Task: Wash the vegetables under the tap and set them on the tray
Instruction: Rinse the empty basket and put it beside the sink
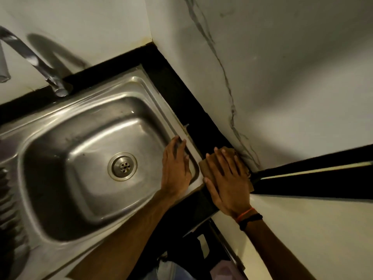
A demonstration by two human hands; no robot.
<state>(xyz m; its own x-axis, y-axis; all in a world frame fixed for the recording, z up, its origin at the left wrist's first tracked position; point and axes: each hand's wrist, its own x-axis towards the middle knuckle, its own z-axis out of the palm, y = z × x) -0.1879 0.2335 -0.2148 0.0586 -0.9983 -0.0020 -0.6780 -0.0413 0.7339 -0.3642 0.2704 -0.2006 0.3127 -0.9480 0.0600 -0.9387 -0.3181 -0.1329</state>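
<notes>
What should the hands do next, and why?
Probably lift the right hand off the brown pad and go fetch vegetables: the sink holds none, no tray shows, and the tap shows no water.

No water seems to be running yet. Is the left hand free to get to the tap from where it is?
Probably yes: the left hand lies flat on the sink rim holding nothing, and nothing stands between it and the tap.

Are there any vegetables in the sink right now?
No, the steel sink basin holds only its drain; no vegetables show.
</notes>
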